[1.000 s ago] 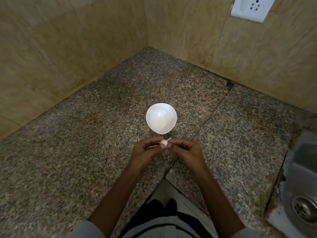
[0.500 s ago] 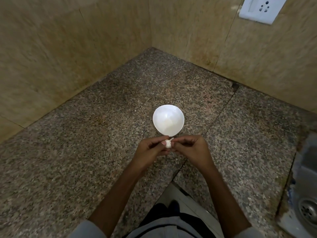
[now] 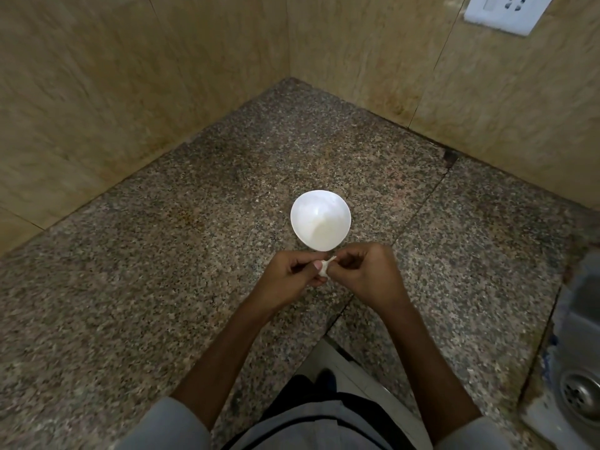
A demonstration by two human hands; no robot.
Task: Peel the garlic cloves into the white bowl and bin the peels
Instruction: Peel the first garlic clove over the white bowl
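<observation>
- The garlic clove (image 3: 323, 269) is small, probably light and firm, and its dry papery skin should tear easily; best to take hold at the pointed tip.
- The left hand (image 3: 285, 278) pinches its body and the right hand (image 3: 364, 275) pinches the loose skin, fingers curled.
- The white bowl (image 3: 305, 207), smooth and round, stands at 12 o'clock from the clove.
- The counter (image 3: 156, 287) is rough speckled stone, with a steel sink (image 3: 582, 389) at 4 o'clock.

Two hands — left hand (image 3: 285, 277), right hand (image 3: 368, 276) — one garlic clove (image 3: 323, 269), one white bowl (image 3: 303, 211), one socket (image 3: 506, 9).
</observation>
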